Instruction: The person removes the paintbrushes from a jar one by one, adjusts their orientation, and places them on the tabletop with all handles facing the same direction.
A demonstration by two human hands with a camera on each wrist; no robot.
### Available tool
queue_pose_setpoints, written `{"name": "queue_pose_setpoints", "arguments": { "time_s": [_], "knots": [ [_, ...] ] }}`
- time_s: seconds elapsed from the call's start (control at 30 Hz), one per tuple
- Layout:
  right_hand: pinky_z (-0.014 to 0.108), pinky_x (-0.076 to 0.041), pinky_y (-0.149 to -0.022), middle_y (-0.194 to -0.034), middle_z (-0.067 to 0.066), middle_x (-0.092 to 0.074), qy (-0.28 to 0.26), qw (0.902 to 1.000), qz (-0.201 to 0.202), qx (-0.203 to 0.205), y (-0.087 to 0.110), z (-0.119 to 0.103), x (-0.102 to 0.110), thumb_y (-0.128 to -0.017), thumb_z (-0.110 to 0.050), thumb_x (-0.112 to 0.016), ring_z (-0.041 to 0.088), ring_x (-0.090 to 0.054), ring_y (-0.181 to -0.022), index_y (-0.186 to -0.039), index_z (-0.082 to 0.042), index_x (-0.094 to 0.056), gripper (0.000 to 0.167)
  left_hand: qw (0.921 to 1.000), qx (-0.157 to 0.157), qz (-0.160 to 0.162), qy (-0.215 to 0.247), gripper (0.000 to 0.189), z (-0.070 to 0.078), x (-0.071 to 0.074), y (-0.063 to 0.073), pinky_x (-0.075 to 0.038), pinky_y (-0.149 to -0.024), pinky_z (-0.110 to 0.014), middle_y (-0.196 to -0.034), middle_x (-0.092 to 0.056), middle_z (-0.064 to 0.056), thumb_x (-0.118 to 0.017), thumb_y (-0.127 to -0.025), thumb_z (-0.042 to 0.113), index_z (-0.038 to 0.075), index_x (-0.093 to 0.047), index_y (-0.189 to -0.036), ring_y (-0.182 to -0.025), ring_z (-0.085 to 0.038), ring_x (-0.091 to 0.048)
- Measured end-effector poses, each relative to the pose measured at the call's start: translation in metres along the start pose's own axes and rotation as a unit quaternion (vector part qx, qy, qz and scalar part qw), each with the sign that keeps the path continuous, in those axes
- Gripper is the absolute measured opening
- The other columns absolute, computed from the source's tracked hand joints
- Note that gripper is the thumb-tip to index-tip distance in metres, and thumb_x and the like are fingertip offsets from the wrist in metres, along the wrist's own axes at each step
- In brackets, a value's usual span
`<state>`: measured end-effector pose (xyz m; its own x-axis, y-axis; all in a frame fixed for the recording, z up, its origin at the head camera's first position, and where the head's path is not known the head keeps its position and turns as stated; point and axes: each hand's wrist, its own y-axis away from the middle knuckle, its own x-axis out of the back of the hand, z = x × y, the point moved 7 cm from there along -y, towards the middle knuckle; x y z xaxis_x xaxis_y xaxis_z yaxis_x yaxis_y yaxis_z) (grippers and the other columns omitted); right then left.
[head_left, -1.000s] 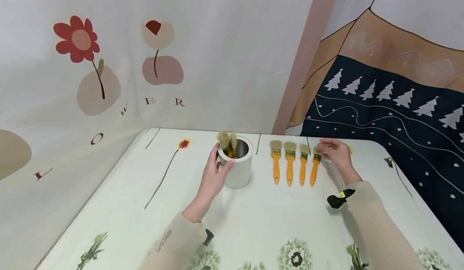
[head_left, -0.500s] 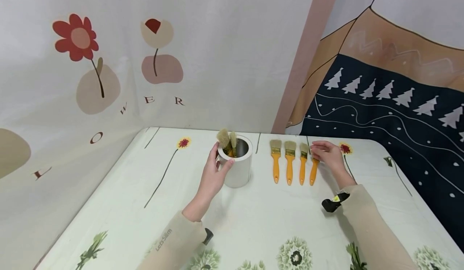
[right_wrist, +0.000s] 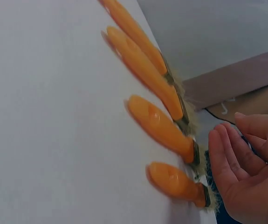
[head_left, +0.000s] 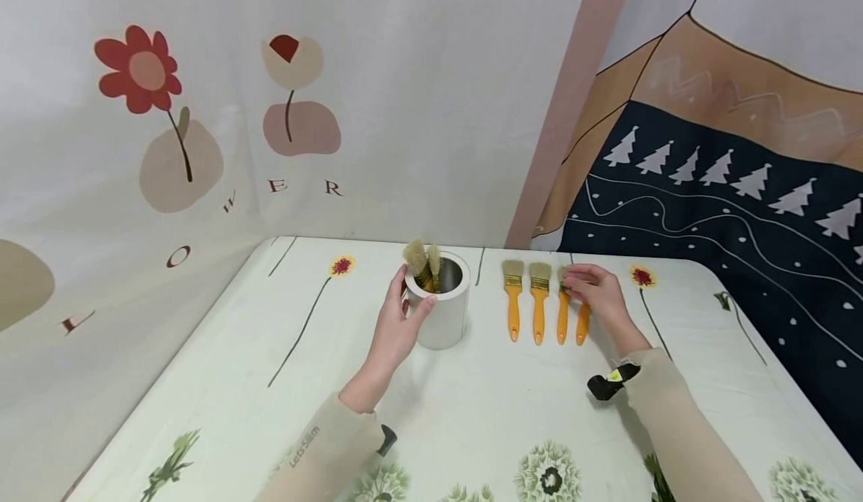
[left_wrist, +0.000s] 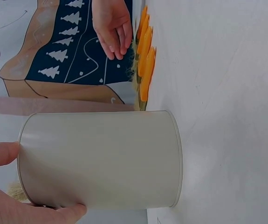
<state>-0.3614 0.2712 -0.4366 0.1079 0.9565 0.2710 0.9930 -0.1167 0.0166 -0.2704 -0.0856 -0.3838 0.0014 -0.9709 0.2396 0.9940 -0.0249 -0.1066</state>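
My left hand [head_left: 398, 324] grips a white cylindrical can [head_left: 443, 326] from its left side, thumb and fingers about the rim. Inside the can, two paintbrushes [head_left: 418, 257] lean with pale bristles up. To the right, several paintbrushes with orange handles [head_left: 514, 315] lie in a row, bristles pointing away. Over the bristle ends of the two rightmost ones hovers my right hand [head_left: 598, 292], fingers loosely bent and holding nothing. The right wrist view shows a gap between this hand [right_wrist: 250, 163] and the nearest brush [right_wrist: 173, 181]. In the left wrist view the can [left_wrist: 99, 158] fills the middle.
A white cloth with printed flowers [head_left: 341, 265] covers the table. Behind it hangs a pale curtain [head_left: 431, 112]. On the right hangs a dark blue cloth with white trees [head_left: 718, 168]. Black wrist devices [head_left: 610, 383] stick out below the beige sleeves.
My right hand has moved left along the row, from beside the rightmost paintbrush to over the bristles of the two rightmost. The left hand and the can have stayed in place.
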Motion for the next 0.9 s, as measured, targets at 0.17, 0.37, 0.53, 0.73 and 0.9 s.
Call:
{"name": "queue_pose_setpoints", "arguments": {
  "time_s": [0.17, 0.37, 0.53, 0.73, 0.9],
  "knots": [
    [0.014, -0.058, -0.084, -0.102, -0.008, -0.068, -0.001, 1.0000, -0.008, 0.004, 0.000, -0.005, -0.010, -0.100, -0.012, -0.059, -0.008, -0.065, -0.084, -0.136, 0.004, -0.054, 0.039, 1.0000, -0.001, 0.000, -0.002, 0.079, 0.000, 0.000, 0.000, -0.023, -0.126, -0.050, -0.168, -0.012, -0.016, -0.060, -0.100, 0.024, 0.005, -0.011, -0.160, -0.155, -0.034, -0.014],
    [0.014, -0.058, -0.085, -0.130, 0.020, -0.064, 0.018, 0.9993, -0.021, 0.025, 0.004, -0.018, -0.022, -0.101, -0.015, -0.058, -0.011, -0.063, -0.088, -0.136, 0.002, -0.054, 0.039, 1.0000, 0.003, 0.000, -0.003, 0.079, -0.001, 0.000, 0.000, -0.023, -0.126, -0.050, -0.168, -0.011, -0.015, -0.060, -0.101, 0.024, 0.005, -0.011, -0.160, -0.155, -0.034, -0.014],
    [0.013, -0.057, -0.088, -0.135, 0.025, -0.058, 0.014, 0.9985, -0.040, 0.034, 0.008, -0.027, -0.034, -0.102, -0.015, -0.057, -0.005, -0.065, -0.095, -0.137, 0.000, -0.054, 0.039, 1.0000, 0.007, 0.000, -0.002, 0.079, -0.001, 0.000, 0.000, -0.023, -0.126, -0.050, -0.168, -0.011, -0.015, -0.060, -0.101, 0.025, 0.007, -0.011, -0.160, -0.155, -0.033, -0.014],
    [0.014, -0.057, -0.089, -0.132, 0.020, -0.062, -0.004, 0.9972, -0.058, 0.047, 0.012, -0.040, -0.045, -0.100, -0.016, -0.061, -0.008, -0.064, -0.092, -0.137, 0.000, -0.054, 0.041, 1.0000, 0.007, 0.000, 0.001, 0.079, 0.000, 0.000, 0.001, -0.023, -0.126, -0.050, -0.168, -0.011, -0.015, -0.060, -0.101, 0.024, 0.006, -0.011, -0.160, -0.156, -0.033, -0.013],
    [0.013, -0.057, -0.086, -0.132, 0.022, -0.062, -0.009, 0.9955, -0.072, 0.062, 0.013, -0.051, -0.056, -0.099, -0.016, -0.061, -0.008, -0.065, -0.091, -0.137, 0.001, -0.054, 0.041, 0.9999, 0.010, 0.000, 0.000, 0.079, -0.001, 0.000, 0.001, -0.022, -0.126, -0.051, -0.168, -0.011, -0.015, -0.060, -0.101, 0.025, 0.007, -0.011, -0.160, -0.156, -0.034, -0.013]
  ]
}}
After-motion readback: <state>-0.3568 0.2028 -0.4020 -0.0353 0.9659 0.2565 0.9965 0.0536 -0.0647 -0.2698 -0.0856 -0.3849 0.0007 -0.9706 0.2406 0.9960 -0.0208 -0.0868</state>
